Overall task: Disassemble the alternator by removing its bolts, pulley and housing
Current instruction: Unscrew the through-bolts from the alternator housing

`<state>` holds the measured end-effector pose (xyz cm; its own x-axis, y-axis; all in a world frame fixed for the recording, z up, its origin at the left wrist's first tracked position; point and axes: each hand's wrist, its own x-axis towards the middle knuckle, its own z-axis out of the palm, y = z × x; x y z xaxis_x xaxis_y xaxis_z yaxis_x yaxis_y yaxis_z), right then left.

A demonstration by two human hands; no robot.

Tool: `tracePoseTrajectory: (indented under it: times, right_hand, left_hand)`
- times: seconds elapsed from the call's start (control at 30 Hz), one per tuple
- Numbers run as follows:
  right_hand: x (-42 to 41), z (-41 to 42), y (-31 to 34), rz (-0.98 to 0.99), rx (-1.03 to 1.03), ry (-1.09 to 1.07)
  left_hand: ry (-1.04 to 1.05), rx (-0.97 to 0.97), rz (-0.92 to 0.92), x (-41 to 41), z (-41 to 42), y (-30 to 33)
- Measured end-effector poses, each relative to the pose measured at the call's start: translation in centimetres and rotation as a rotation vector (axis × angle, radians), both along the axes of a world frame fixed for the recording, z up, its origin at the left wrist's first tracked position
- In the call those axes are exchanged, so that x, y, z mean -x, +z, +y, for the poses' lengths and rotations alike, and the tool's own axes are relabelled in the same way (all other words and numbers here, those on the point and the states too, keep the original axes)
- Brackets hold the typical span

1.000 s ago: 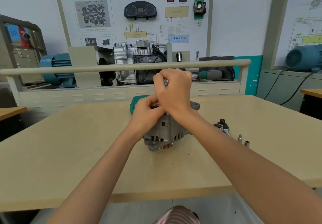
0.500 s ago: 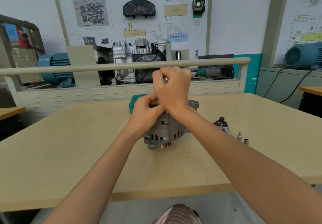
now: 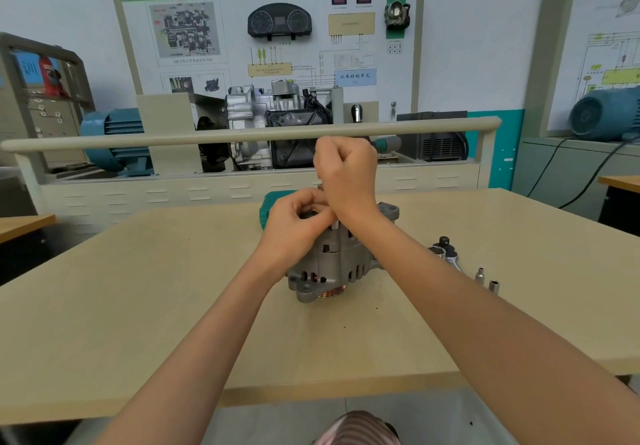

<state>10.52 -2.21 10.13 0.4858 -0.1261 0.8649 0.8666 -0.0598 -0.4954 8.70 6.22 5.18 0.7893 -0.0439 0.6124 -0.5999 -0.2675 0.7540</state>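
Fingers (image 3: 313, 207) of my left hand (image 3: 294, 228) curl round the top of the alternator (image 3: 332, 261), pinching at a dark part there that I cannot make out. From where I watch, the grey alternator stands near the middle of the desk (image 3: 138, 306), its copper-coloured ring showing at the bottom on the near side. Behind it, on the far side, a green case (image 3: 268, 207) peeks out past the left hand. Directly above the alternator my right hand (image 3: 348, 174) is closed in a fist round a tool (image 3: 384, 143) whose green and grey handle sticks out to the right; a short metal shank (image 3: 320, 188) shows just under the fist, pointing down at the alternator's top. Farther right on the desk, apart from the alternator, lies a ratchet wrench (image 3: 446, 252), and just right of it two small sockets (image 3: 486, 280) stand upright side by side. A beige rail (image 3: 173, 138) runs across the far edge, with a training board (image 3: 270, 29) on the wall beyond.
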Motion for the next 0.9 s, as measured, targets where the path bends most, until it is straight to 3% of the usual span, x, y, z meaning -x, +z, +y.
tracePoseTrajectory:
  times: [0.6, 0.9]
  right_hand:
    - [-0.25, -0.8, 0.93, 0.214, -0.091, 0.437]
    - [-0.15, -0.48, 0.84, 0.208, -0.143, 0.425]
  left_hand:
    - [-0.076, -0.014, 0.005, 0.24, 0.39, 0.08]
    - [-0.086, -0.031, 0.018, 0.28, 0.62, 0.2]
